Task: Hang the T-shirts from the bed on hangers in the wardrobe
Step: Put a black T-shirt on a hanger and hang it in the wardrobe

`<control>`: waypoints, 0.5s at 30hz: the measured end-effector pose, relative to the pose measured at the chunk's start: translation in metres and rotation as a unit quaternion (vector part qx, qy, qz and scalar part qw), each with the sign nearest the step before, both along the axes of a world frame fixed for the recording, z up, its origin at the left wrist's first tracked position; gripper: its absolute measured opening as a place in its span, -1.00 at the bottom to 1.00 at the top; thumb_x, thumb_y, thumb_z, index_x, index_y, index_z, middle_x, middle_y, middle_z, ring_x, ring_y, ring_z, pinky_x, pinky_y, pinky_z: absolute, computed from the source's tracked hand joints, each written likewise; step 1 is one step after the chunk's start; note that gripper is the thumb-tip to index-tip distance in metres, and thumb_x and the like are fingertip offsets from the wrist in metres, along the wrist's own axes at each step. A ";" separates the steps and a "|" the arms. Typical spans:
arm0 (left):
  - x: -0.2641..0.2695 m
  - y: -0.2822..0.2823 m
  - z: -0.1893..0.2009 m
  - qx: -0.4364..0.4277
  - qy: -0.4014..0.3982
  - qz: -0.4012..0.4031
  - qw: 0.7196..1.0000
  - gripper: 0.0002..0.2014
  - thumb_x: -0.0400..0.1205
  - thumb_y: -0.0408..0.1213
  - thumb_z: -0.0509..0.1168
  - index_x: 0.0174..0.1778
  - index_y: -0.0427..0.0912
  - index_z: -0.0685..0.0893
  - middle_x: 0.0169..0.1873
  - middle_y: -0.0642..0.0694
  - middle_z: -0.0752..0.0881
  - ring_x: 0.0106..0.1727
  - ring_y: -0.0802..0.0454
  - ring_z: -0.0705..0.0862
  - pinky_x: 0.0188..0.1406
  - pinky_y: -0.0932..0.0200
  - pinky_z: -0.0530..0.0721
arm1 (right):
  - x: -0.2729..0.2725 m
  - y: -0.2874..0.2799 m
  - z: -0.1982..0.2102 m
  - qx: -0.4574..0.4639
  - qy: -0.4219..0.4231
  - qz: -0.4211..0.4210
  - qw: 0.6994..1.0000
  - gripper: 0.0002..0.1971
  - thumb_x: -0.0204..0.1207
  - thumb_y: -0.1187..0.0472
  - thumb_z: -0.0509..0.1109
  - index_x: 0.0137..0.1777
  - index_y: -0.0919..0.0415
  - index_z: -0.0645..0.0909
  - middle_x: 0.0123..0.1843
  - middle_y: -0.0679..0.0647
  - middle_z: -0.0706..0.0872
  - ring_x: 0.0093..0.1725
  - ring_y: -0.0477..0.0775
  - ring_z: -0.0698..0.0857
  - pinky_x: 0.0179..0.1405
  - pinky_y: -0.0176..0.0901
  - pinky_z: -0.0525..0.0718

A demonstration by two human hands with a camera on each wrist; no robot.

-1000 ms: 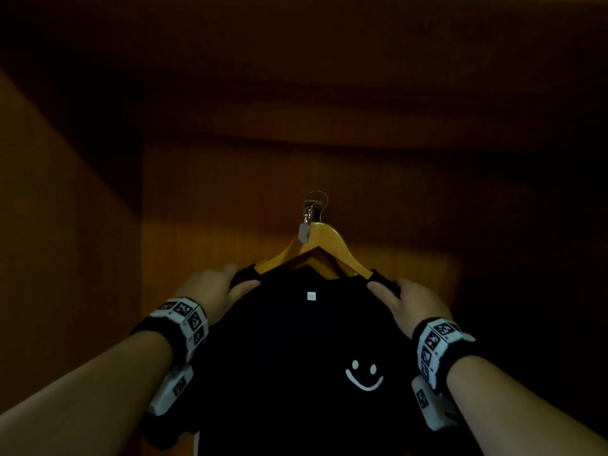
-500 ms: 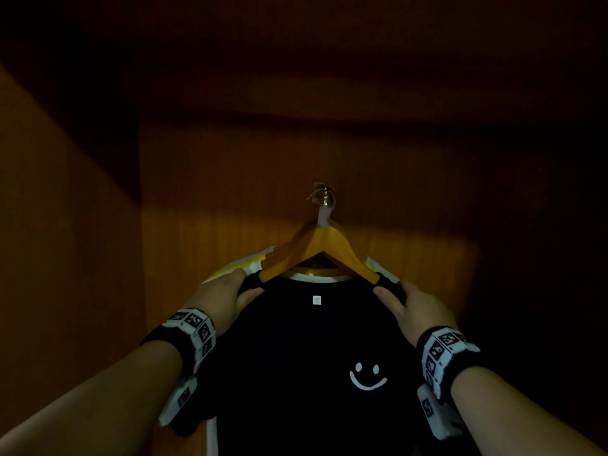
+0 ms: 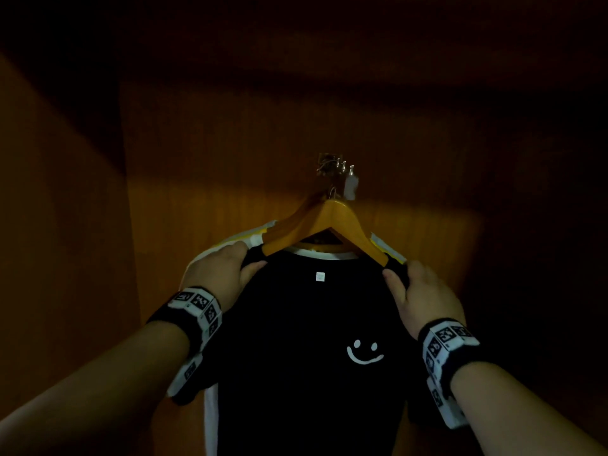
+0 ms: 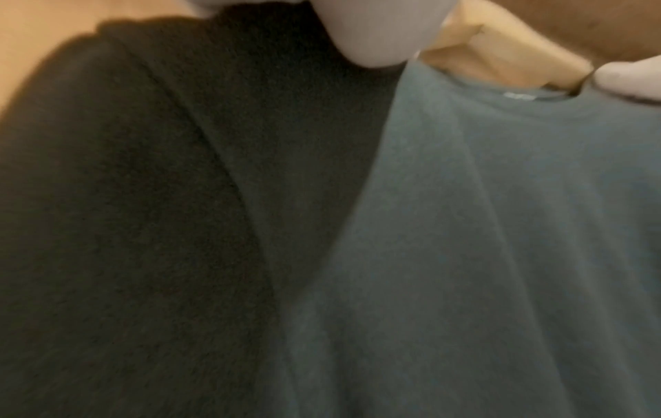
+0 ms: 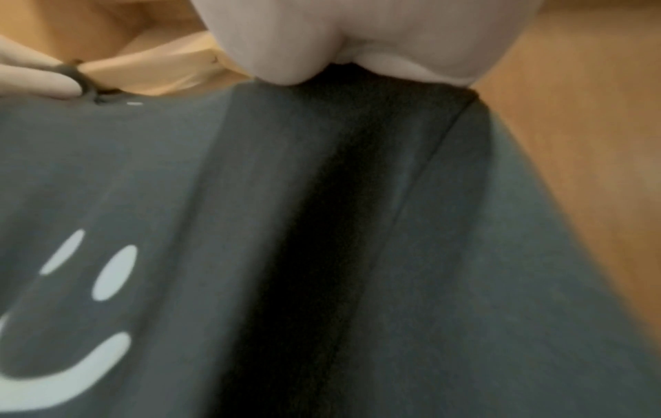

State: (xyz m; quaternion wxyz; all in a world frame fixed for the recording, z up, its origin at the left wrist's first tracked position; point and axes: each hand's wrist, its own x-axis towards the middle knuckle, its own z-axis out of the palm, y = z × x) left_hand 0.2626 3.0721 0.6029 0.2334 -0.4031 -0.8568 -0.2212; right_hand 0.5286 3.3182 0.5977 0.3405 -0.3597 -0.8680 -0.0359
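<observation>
A black T-shirt (image 3: 296,340) on a wooden hanger (image 3: 332,222) hangs inside the wardrobe (image 3: 65,225), left hand (image 3: 217,274) and right hand (image 3: 424,297) gripping its shoulders; an uneven tug could slide it off.

Blk smiley tee (image 3: 296,340) on wooden hanger (image 3: 329,222)

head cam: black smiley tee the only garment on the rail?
No, a white and yellow garment hangs behind the black T-shirt on another wooden hanger.
</observation>
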 end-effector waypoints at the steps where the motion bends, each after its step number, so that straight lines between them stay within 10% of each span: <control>1: 0.001 -0.001 0.002 -0.002 0.000 -0.003 1.000 -0.57 0.70 0.36 0.03 -0.09 0.06 0.46 -0.26 0.08 0.52 -0.20 -0.03 0.58 -0.18 -0.03 0.69 | 0.000 0.000 -0.001 0.002 0.001 0.001 1.000 -0.28 0.60 -0.46 -0.18 0.22 0.11 0.52 -0.03 0.06 0.62 -0.07 0.19 0.66 -0.14 0.10 0.70; 8: 0.009 -0.018 -0.009 0.050 0.089 0.008 0.995 -0.42 0.74 0.32 -0.06 0.33 -0.05 0.57 0.12 -0.11 0.59 0.13 -0.16 0.51 0.17 -0.15 0.49 | -0.002 -0.009 -0.010 -0.020 0.015 0.014 1.000 -0.16 0.62 -0.43 -0.13 0.66 0.17 0.34 0.34 0.22 0.58 0.29 0.30 0.57 0.33 0.18 0.56; 15: 0.000 -0.020 -0.036 0.183 0.044 -0.077 0.979 -0.63 0.76 -0.13 0.25 0.49 -0.09 0.58 0.31 -0.14 0.55 0.31 -0.22 0.49 0.31 -0.31 0.57 | -0.012 -0.025 -0.036 0.032 0.142 0.035 0.989 -0.47 0.71 0.09 0.30 0.64 0.22 0.36 0.45 0.30 0.53 0.42 0.35 0.44 0.45 0.29 0.48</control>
